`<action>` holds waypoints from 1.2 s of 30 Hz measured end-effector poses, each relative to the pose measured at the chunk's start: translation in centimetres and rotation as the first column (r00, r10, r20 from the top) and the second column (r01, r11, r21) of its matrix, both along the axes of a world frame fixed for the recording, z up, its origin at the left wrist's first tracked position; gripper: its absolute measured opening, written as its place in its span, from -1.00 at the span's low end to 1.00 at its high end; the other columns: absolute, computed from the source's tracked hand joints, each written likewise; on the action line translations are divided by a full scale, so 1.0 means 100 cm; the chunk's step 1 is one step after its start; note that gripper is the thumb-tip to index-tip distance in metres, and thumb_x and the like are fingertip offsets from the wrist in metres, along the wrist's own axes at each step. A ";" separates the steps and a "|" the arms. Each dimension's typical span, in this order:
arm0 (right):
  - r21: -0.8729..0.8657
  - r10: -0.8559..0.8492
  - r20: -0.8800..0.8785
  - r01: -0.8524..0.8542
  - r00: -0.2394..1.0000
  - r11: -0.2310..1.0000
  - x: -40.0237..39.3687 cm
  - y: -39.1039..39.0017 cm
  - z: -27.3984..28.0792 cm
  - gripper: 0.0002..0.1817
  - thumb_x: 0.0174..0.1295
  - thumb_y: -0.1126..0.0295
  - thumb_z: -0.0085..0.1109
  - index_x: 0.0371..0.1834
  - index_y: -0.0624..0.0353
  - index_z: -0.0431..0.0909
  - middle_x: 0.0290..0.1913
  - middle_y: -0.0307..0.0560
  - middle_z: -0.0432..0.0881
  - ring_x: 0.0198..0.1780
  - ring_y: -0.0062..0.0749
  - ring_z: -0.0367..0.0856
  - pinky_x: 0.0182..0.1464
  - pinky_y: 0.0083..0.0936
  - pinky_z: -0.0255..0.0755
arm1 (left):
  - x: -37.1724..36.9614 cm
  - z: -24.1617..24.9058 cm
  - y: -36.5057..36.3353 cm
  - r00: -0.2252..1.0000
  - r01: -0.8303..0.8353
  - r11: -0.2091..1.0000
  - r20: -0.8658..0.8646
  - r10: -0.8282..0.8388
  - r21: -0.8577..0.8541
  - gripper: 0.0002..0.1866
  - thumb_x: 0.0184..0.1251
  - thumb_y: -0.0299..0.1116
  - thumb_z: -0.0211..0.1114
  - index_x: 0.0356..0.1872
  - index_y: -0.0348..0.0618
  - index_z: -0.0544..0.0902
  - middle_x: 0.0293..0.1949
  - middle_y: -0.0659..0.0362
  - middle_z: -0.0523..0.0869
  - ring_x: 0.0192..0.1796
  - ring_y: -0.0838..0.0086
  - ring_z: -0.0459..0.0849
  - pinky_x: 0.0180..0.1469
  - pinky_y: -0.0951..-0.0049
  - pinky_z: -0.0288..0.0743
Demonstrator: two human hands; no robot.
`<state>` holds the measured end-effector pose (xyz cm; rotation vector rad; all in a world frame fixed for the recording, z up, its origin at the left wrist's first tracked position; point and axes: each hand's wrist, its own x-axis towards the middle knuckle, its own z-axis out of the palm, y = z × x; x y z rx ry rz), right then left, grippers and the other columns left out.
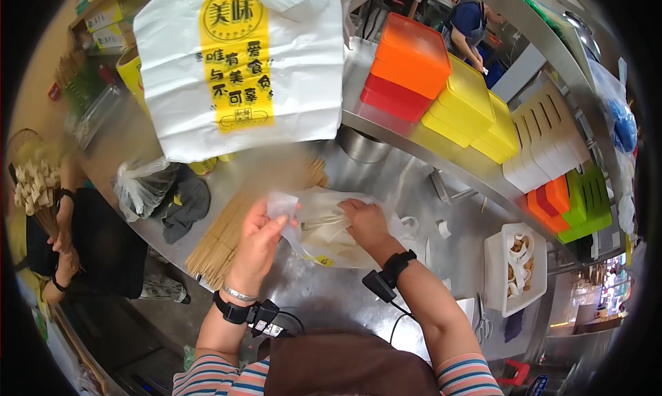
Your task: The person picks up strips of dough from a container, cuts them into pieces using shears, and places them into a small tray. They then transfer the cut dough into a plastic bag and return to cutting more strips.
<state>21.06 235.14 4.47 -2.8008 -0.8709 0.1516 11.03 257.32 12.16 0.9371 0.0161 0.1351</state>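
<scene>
My left hand (256, 236) pinches the edge of a thin translucent plastic bag (339, 256) at its left side. The bag lies over the steel counter in front of me, with a small yellow print near its lower edge. My right hand (367, 222) reaches into the bag from the right, its fingers bent around pale, flat strips (324, 216). What exactly the strips are I cannot make out. Beside my left hand, a thick bundle of bamboo skewers (224, 223) lies on the counter.
A large white printed bag (238, 72) hangs ahead. Orange (412, 54), yellow and white bins line the steel shelf at right. A white tub (493, 272) and scissors (484, 321) lie right. At left, a person's hands (63, 258) hold skewered pale food (38, 185); another person (465, 27) stands behind.
</scene>
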 end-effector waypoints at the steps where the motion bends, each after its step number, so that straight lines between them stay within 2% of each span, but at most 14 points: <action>1: 0.073 0.051 0.123 -0.061 0.991 0.996 -0.002 -0.003 0.003 -0.46 -0.14 0.44 0.35 0.03 0.02 0.51 -0.10 -0.05 0.64 -0.08 -0.14 0.61 -0.06 -0.28 0.48 | 0.000 -0.001 -0.001 0.999 -0.031 0.999 -0.042 0.032 0.023 -0.72 0.26 -0.46 0.19 -0.01 -0.18 0.47 -0.08 0.09 0.64 -0.15 0.47 0.57 0.03 0.38 0.43; 2: 0.137 0.090 0.250 -0.128 0.964 0.982 -0.005 -0.006 0.007 -0.46 -0.14 0.45 0.35 0.03 0.05 0.51 -0.04 -0.02 0.61 -0.01 -0.12 0.58 0.00 -0.26 0.45 | 0.000 -0.001 -0.002 0.999 -0.018 1.000 -0.045 0.019 0.024 -0.72 0.26 -0.46 0.19 -0.01 -0.18 0.47 -0.08 0.09 0.64 -0.15 0.47 0.57 0.03 0.38 0.43; 5: 0.240 0.081 0.215 -0.133 0.973 0.962 -0.031 -0.021 0.033 -0.48 -0.14 0.45 0.36 0.01 0.07 0.51 0.03 0.00 0.56 0.07 -0.08 0.52 0.09 -0.21 0.41 | -0.005 -0.005 -0.002 0.997 -0.014 0.999 -0.082 0.017 0.041 -0.74 0.27 -0.48 0.20 -0.02 -0.20 0.49 -0.08 0.14 0.63 -0.13 0.50 0.57 0.05 0.43 0.41; 7: 0.294 0.096 0.127 -0.130 0.987 0.947 -0.055 -0.040 0.046 -0.50 -0.12 0.44 0.35 -0.01 0.09 0.52 0.01 0.00 0.57 0.06 -0.07 0.52 0.09 -0.22 0.41 | -0.007 -0.017 0.002 0.991 -0.131 0.866 0.030 0.133 0.483 -0.66 0.28 -0.46 0.22 0.07 -0.25 0.48 -0.06 0.17 0.61 -0.04 0.53 0.55 0.05 0.46 0.41; 9: 0.364 0.072 -0.059 -0.046 0.996 0.930 -0.089 -0.079 0.063 -0.58 -0.04 0.40 0.32 -0.05 0.13 0.53 -0.01 0.00 0.58 0.04 -0.04 0.52 0.07 -0.24 0.42 | -0.018 -0.010 0.004 0.967 -0.178 0.527 0.048 0.252 0.831 -0.69 0.27 -0.47 0.22 0.04 -0.24 0.48 -0.12 0.22 0.58 -0.03 0.54 0.52 0.04 0.49 0.40; 10: 0.340 0.038 -0.150 0.016 0.988 0.940 -0.110 -0.102 0.071 -0.63 0.01 0.37 0.29 -0.06 0.13 0.53 -0.03 -0.01 0.59 0.00 -0.05 0.55 0.02 -0.24 0.43 | -0.018 -0.004 -0.002 0.972 -0.147 0.632 -0.006 0.233 0.761 -0.67 0.24 -0.50 0.21 0.04 -0.23 0.48 -0.12 0.21 0.57 -0.02 0.51 0.51 0.05 0.46 0.40; 13: 0.376 -0.128 -0.374 0.276 0.918 0.885 -0.167 -0.164 0.097 -0.68 0.08 0.29 0.26 -0.10 0.15 0.56 -0.17 -0.03 0.66 -0.15 -0.12 0.63 -0.12 -0.27 0.48 | -0.021 -0.025 0.009 0.935 -0.339 0.492 0.226 0.275 0.802 -0.55 0.25 -0.53 0.15 0.18 -0.27 0.37 0.12 0.08 0.46 0.15 0.38 0.45 0.18 0.41 0.32; 15: 0.370 -0.252 -0.379 0.395 0.891 0.841 -0.197 -0.209 0.099 -0.69 0.09 0.30 0.26 -0.10 0.14 0.57 -0.19 -0.04 0.67 -0.18 -0.15 0.64 -0.15 -0.30 0.49 | -0.031 -0.015 -0.005 0.905 -0.408 0.420 0.299 0.302 0.811 -0.54 0.32 -0.50 0.12 0.25 -0.26 0.33 0.24 0.05 0.39 0.25 0.37 0.37 0.26 0.38 0.23; 18: 0.369 -0.436 -0.286 0.518 0.854 0.772 -0.232 -0.287 0.094 -0.74 0.10 0.32 0.25 -0.15 0.13 0.61 -0.27 -0.06 0.69 -0.25 -0.24 0.67 -0.21 -0.39 0.50 | -0.050 0.004 -0.045 0.889 -0.456 0.465 0.360 0.285 0.759 -0.60 0.35 -0.52 0.09 0.20 -0.27 0.36 0.19 0.08 0.43 0.22 0.39 0.40 0.25 0.41 0.24; 20: 0.316 -0.592 -0.285 0.657 0.754 0.685 -0.245 -0.335 0.103 -0.81 0.11 0.35 0.25 -0.23 0.16 0.65 -0.30 -0.04 0.69 -0.28 -0.27 0.68 -0.23 -0.42 0.51 | -0.065 0.009 -0.074 0.961 -0.277 0.656 0.202 0.190 0.702 -0.73 0.35 -0.54 0.09 0.05 -0.29 0.46 0.06 0.12 0.51 0.12 0.44 0.46 0.21 0.45 0.28; 25: 0.283 -0.770 -0.134 0.769 0.623 0.573 -0.248 -0.473 0.091 -0.81 0.07 0.39 0.23 -0.25 0.16 0.67 -0.28 0.04 0.68 -0.27 -0.16 0.68 -0.23 -0.38 0.53 | -0.089 0.005 -0.179 0.999 -0.036 0.725 0.027 0.024 0.687 -0.92 0.32 -0.57 0.13 -0.20 -0.27 0.53 -0.18 0.19 0.58 -0.10 0.54 0.52 0.06 0.55 0.36; 31: 0.297 -0.733 0.016 0.697 0.680 0.652 -0.199 -0.565 0.042 -0.81 0.05 0.44 0.20 -0.26 0.19 0.67 -0.29 0.05 0.68 -0.27 -0.16 0.67 -0.20 -0.35 0.52 | -0.120 -0.001 -0.288 0.989 0.150 0.742 -0.091 -0.120 0.654 -0.93 0.27 -0.63 0.15 -0.27 -0.27 0.54 -0.28 0.21 0.61 -0.21 0.58 0.55 -0.06 0.58 0.42; 33: 0.304 -0.739 -0.032 0.711 0.673 0.634 -0.177 -0.573 0.021 -0.82 0.02 0.42 0.22 -0.29 0.16 0.68 -0.26 0.04 0.66 -0.20 -0.12 0.64 -0.12 -0.29 0.50 | -0.128 0.002 -0.311 0.981 0.194 0.743 -0.123 -0.151 0.640 -0.93 0.27 -0.63 0.15 -0.27 -0.27 0.54 -0.27 0.20 0.62 -0.20 0.59 0.56 -0.07 0.59 0.43; 36: 0.098 -0.674 0.091 0.667 0.733 0.738 -0.151 -0.573 0.006 -0.85 0.00 0.34 0.25 -0.37 0.08 0.69 -0.23 -0.05 0.64 -0.07 -0.11 0.52 -0.03 -0.27 0.45 | -0.139 0.003 -0.329 0.985 0.170 0.743 -0.127 -0.115 0.648 -0.95 0.29 -0.61 0.17 -0.27 -0.28 0.55 -0.30 0.20 0.64 -0.23 0.58 0.58 -0.09 0.60 0.43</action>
